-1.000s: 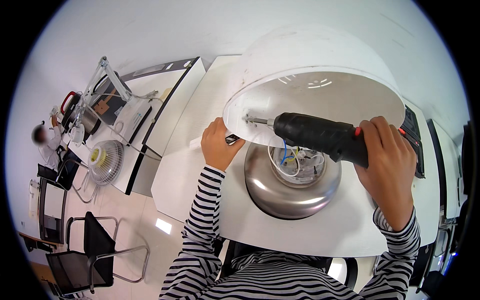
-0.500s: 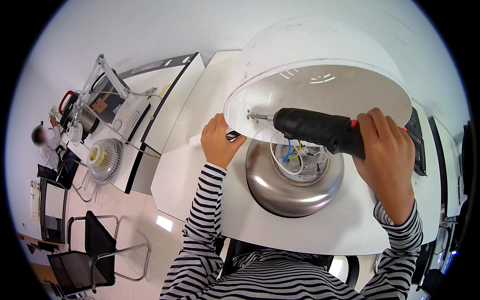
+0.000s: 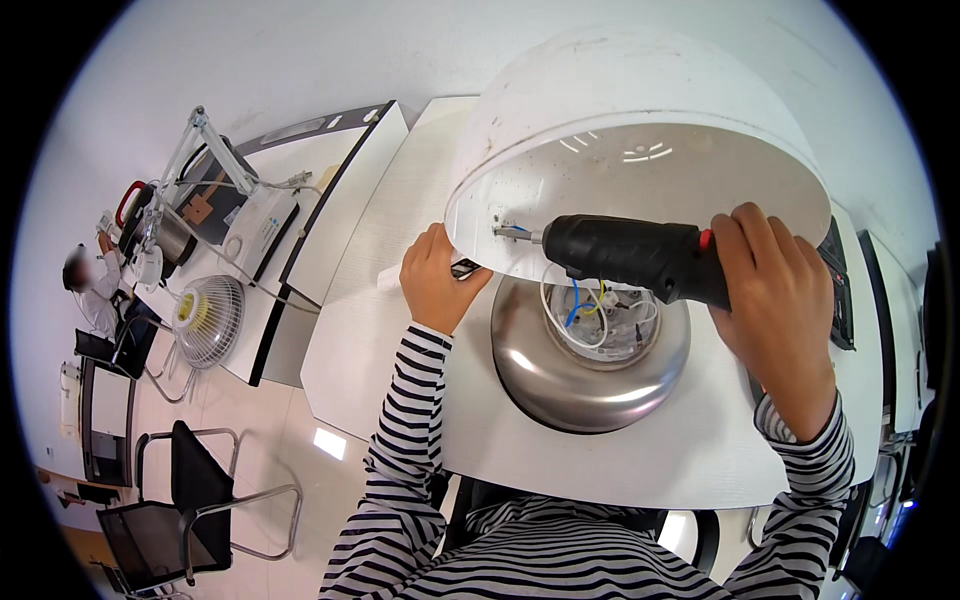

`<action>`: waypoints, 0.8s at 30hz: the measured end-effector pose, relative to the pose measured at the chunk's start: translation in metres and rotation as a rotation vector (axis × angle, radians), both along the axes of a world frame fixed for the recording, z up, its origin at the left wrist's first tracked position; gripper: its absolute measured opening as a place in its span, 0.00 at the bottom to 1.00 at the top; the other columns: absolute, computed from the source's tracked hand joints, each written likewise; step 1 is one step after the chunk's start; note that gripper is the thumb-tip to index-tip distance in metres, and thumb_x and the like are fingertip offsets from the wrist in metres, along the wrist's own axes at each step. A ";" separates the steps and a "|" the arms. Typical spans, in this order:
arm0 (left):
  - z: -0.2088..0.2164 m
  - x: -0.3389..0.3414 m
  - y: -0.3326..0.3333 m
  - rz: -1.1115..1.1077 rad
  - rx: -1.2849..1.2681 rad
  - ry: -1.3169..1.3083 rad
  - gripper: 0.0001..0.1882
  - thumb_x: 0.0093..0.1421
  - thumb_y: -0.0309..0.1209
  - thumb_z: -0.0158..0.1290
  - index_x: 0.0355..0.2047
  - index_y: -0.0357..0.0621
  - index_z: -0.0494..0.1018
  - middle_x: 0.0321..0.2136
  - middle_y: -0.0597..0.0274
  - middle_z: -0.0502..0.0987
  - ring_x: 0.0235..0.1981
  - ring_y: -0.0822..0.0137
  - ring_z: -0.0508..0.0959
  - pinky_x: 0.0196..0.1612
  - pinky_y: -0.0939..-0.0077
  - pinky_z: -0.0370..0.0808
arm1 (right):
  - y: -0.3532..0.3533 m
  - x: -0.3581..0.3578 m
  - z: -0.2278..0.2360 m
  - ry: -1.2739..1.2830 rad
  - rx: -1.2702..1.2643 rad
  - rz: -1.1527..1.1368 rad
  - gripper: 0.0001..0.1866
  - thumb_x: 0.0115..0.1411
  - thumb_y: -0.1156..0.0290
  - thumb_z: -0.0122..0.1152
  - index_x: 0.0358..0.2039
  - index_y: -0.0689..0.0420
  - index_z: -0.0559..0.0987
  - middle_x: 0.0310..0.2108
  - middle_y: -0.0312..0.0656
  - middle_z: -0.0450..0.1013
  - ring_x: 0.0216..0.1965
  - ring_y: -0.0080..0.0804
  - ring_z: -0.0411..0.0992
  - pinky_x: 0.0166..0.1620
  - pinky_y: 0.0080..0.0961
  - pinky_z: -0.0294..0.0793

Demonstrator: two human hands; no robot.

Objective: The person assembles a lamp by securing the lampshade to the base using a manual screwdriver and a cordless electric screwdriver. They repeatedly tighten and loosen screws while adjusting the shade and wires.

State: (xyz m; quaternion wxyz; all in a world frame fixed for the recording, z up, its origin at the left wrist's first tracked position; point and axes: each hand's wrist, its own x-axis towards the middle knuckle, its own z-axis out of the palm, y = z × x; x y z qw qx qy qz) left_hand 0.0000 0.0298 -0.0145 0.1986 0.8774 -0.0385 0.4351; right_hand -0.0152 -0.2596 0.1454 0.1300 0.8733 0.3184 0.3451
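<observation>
Table (image 3: 700, 455), silver base (image 3: 590, 390) below drill (image 3: 630, 257)

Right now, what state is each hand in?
Left hand: closed, holding the left edge of the white, hollow dome-shaped shell.
Right hand: closed, holding the black pistol-type power screwdriver.

A black chair (image 3: 190, 468) stands on glossy pale floor (image 3: 285, 410).

Base (image 3: 590, 392) on table (image 3: 560, 465) (drill (image 3: 625, 255) above)
</observation>
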 end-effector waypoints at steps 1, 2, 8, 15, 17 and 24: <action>0.000 0.000 0.000 -0.004 -0.002 0.000 0.22 0.37 0.37 0.62 0.30 0.39 0.68 0.23 0.59 0.69 0.25 0.58 0.70 0.29 0.68 0.66 | 0.000 0.002 0.002 -0.022 -0.028 0.011 0.20 0.31 0.76 0.64 0.30 0.60 0.72 0.31 0.39 0.68 0.29 0.31 0.69 0.30 0.24 0.68; -0.001 0.001 0.000 -0.010 -0.007 -0.002 0.22 0.37 0.37 0.62 0.30 0.39 0.68 0.23 0.60 0.69 0.25 0.58 0.70 0.29 0.68 0.66 | 0.000 0.003 0.004 -0.046 -0.059 0.020 0.20 0.31 0.76 0.64 0.31 0.61 0.72 0.32 0.40 0.68 0.29 0.31 0.69 0.30 0.24 0.67; 0.003 0.001 -0.001 -0.034 0.013 -0.045 0.21 0.37 0.36 0.62 0.30 0.40 0.68 0.22 0.61 0.68 0.24 0.59 0.69 0.28 0.68 0.65 | 0.005 0.012 0.018 -0.138 -0.161 0.062 0.16 0.34 0.75 0.61 0.28 0.60 0.71 0.29 0.40 0.68 0.27 0.29 0.68 0.27 0.23 0.65; 0.002 0.001 -0.002 -0.034 0.018 -0.045 0.21 0.37 0.36 0.62 0.30 0.40 0.68 0.22 0.61 0.67 0.25 0.59 0.69 0.29 0.69 0.65 | 0.009 0.014 0.023 -0.229 -0.164 0.111 0.07 0.39 0.73 0.57 0.20 0.56 0.70 0.21 0.35 0.65 0.22 0.24 0.66 0.24 0.19 0.64; 0.004 0.001 -0.002 -0.030 0.018 -0.037 0.21 0.37 0.36 0.62 0.30 0.40 0.68 0.22 0.61 0.67 0.25 0.59 0.69 0.29 0.69 0.65 | 0.009 0.013 0.023 -0.220 -0.168 0.101 0.06 0.39 0.73 0.57 0.20 0.56 0.70 0.21 0.35 0.65 0.22 0.24 0.66 0.24 0.19 0.64; 0.003 0.000 -0.003 -0.024 0.015 -0.024 0.22 0.37 0.35 0.62 0.31 0.39 0.68 0.22 0.60 0.68 0.25 0.59 0.69 0.29 0.68 0.65 | 0.009 0.013 0.023 -0.201 -0.157 0.109 0.06 0.39 0.74 0.58 0.20 0.56 0.70 0.20 0.35 0.64 0.21 0.24 0.66 0.24 0.19 0.64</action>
